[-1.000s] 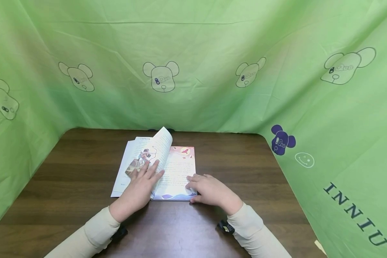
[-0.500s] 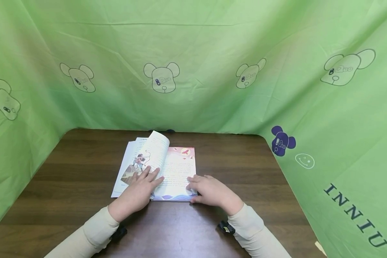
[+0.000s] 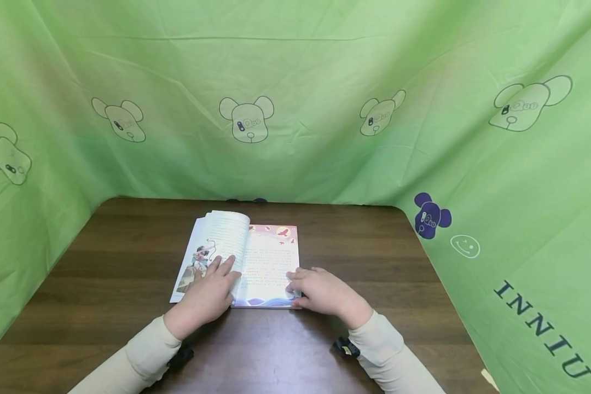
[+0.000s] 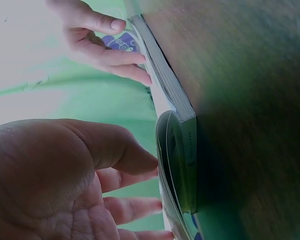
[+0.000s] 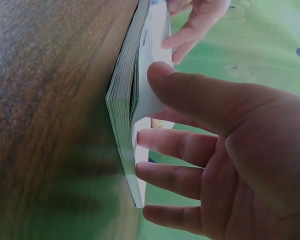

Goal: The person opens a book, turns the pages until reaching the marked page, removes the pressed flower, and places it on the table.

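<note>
On my head feed, the book [image 3: 243, 251] lies spread on the bench [image 3: 364, 246], about half past seven from centre, with an archer picture [image 3: 200, 258] that only this feed gives me. Left hand [image 3: 204, 293] at the book's eight o'clock, fingers straight and spread, resting on the archer's page; right hand [image 3: 327, 291] at its four, fingers relaxed on the pink-topped page [image 3: 271, 268].

Over to left wrist: here comes the spine [image 4: 190, 135], faintly lettered, pages bowing up beside it, left fingertips against them. Right hand at eleven.

Right wrist, and there's the thick stack of page edges [image 5: 121, 107], a slim gap under its top leaves. Whether the thumb [image 5: 165, 80] touches, I can't tell.
</note>
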`<control>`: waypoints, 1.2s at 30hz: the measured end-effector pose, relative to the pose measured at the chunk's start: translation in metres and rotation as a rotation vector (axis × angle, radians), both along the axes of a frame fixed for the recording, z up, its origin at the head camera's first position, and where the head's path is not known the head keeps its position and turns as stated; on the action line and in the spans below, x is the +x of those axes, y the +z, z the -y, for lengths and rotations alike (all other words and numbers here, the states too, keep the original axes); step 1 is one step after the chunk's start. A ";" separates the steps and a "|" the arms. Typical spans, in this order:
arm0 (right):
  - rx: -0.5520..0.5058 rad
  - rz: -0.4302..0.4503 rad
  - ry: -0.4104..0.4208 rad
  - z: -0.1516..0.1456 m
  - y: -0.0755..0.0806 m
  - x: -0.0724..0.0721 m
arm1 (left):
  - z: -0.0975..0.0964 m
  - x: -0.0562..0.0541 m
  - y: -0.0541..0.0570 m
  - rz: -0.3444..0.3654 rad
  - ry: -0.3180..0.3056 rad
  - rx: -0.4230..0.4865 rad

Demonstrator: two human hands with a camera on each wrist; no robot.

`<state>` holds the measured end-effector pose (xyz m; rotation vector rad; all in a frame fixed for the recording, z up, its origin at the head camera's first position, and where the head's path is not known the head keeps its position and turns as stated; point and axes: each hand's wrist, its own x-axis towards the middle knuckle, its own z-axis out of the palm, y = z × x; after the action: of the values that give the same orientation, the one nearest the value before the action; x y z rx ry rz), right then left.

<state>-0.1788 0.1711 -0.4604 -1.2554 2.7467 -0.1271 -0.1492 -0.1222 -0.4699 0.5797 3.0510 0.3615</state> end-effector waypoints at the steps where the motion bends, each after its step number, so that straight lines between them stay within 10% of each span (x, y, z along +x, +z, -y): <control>1: 0.004 -0.009 0.005 0.000 0.000 0.000 | 0.000 0.000 0.001 0.008 0.010 0.005; 25: -0.214 -0.420 0.032 0.005 0.002 -0.007 | -0.006 0.004 -0.001 0.019 0.067 0.039; 36: -0.273 -0.442 0.027 0.007 0.004 -0.006 | -0.007 0.003 -0.004 0.009 0.076 0.027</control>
<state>-0.1848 0.1640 -0.4569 -1.5506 3.1681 -0.2577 -0.1460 -0.1157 -0.4744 0.4620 3.0701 0.4064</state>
